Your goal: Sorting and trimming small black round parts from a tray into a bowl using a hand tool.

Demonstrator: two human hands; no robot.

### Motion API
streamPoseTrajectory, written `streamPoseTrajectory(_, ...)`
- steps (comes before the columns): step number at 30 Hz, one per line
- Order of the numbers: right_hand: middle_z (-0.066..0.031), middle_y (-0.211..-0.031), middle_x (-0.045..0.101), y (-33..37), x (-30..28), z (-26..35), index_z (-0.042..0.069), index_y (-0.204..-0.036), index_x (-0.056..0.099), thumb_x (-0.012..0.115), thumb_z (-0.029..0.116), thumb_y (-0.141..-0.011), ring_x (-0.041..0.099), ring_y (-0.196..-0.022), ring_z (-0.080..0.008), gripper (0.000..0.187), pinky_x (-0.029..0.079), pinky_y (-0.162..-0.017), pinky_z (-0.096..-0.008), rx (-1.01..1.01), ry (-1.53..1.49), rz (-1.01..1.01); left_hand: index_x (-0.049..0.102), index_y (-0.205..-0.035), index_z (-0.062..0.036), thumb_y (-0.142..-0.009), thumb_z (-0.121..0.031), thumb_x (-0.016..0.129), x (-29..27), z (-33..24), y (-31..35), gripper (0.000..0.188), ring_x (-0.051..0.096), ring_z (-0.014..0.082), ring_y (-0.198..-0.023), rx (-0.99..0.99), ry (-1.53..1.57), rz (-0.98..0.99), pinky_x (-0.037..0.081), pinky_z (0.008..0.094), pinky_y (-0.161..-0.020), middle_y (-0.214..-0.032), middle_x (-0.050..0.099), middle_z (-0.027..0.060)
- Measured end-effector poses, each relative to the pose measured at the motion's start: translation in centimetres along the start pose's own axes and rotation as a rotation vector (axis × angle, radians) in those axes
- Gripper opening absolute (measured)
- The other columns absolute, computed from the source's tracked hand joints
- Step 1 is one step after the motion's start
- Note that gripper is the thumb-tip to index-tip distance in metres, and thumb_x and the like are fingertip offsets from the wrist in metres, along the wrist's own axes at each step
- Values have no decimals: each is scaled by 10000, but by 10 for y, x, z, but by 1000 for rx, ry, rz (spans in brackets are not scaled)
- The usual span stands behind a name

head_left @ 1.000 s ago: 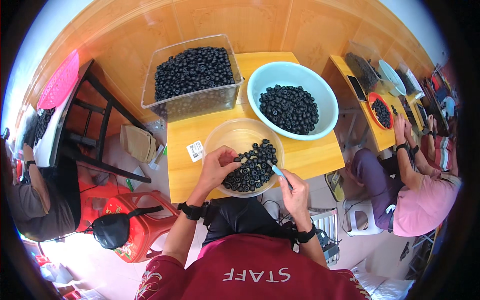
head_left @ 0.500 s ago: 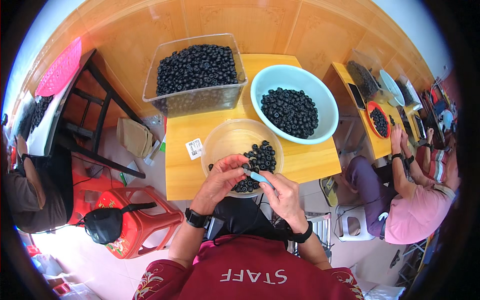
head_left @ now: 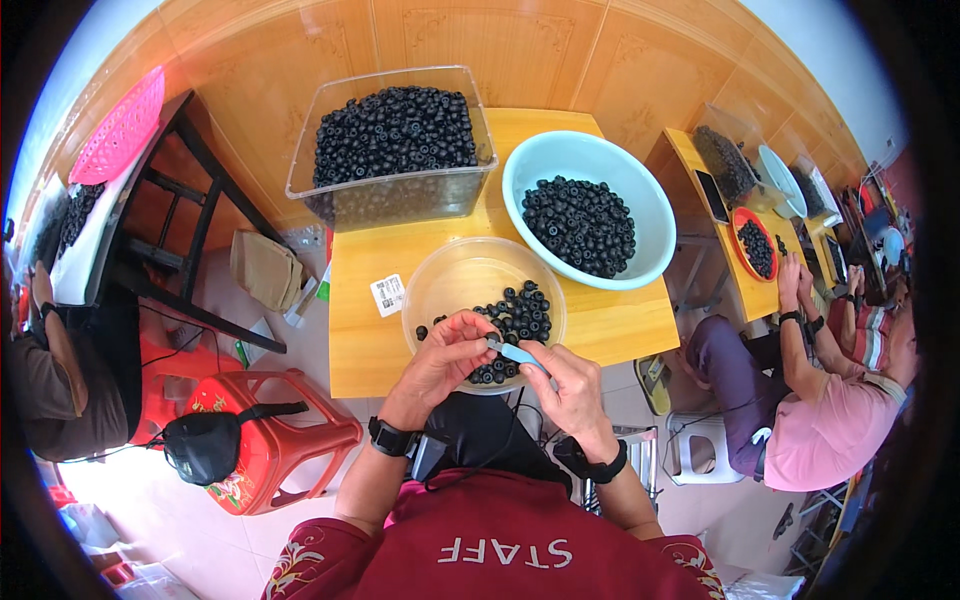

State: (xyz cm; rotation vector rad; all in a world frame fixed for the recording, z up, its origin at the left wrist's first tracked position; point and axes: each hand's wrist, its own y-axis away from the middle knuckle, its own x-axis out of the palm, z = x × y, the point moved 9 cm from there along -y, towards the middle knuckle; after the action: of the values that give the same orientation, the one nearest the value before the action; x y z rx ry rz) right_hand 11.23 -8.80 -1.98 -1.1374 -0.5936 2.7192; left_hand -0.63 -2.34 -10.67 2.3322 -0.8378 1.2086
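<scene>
Over a shallow clear round bowl (head_left: 470, 270), my left hand (head_left: 447, 352) pinches a small round black part (head_left: 491, 337) between thumb and fingertips. My right hand (head_left: 572, 395) is closed around a small knife (head_left: 519, 354) with a light-blue handle. Its short grey tip meets the black part, and my fingers partly cover the contact. Loose black parts (head_left: 528, 312), round and with holes, lie in the bowl's right side and beneath my hands.
Behind stand a clear bin (head_left: 400, 205) heaped with black parts and a light-blue basin (head_left: 655, 262) holding more, all on a yellow wooden table (head_left: 365, 350). A white label (head_left: 388, 296) lies left. A red stool (head_left: 300, 440) stands lower left; people work at both sides.
Both hands keep nearly the same pose, with the knife tip still at the black part. The view has shifted very slightly.
</scene>
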Motion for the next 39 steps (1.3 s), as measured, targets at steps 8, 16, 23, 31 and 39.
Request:
streamPoseTrajectory(8,-86,-642,535,-2,2,-2,61,-1000,648,667,146,-793,558,-532,-263,224,430,-473,-346,-35,-3,8,576,-1019,-37,-798,5,639,-5,5,2,234,605,157,-873,-48,51,-11,520,241,-763,-984,614,95)
streamPoseTrajectory(16,-101,-652,559,-7,13,-16,83,-975,651,645,143,-811,573,-554,-286,175,437,-483,-368,-4,79,-17,596,-920,-37,-798,-3,644,-8,-1,7,135,596,152,-843,-43,66,-77,510,247,-745,-955,608,97)
streamPoseTrajectory(23,-124,-683,593,-9,1,-34,66,-938,657,629,158,-827,588,-589,-322,147,445,-509,-394,116,94,-59,578,-940,-42,-808,-8,648,1,-7,12,154,615,148,-779,-49,64,6,517,239,-715,-918,630,93)
streamPoseTrajectory(31,-119,-668,581,1,0,-39,59,-947,658,647,168,-812,588,-585,-320,174,448,-508,-388,142,161,-53,570,-1034,-47,-815,3,623,-1,-5,12,231,589,153,-812,-29,64,-42,491,227,-734,-1003,609,113)
streamPoseTrajectory(39,-116,-656,566,3,-4,-35,62,-968,654,660,163,-801,580,-569,-313,195,443,-498,-384,133,171,-80,554,-1004,-64,-770,74,638,0,-14,6,284,564,126,-938,27,-40,-117,475,235,-822,-1020,590,58)
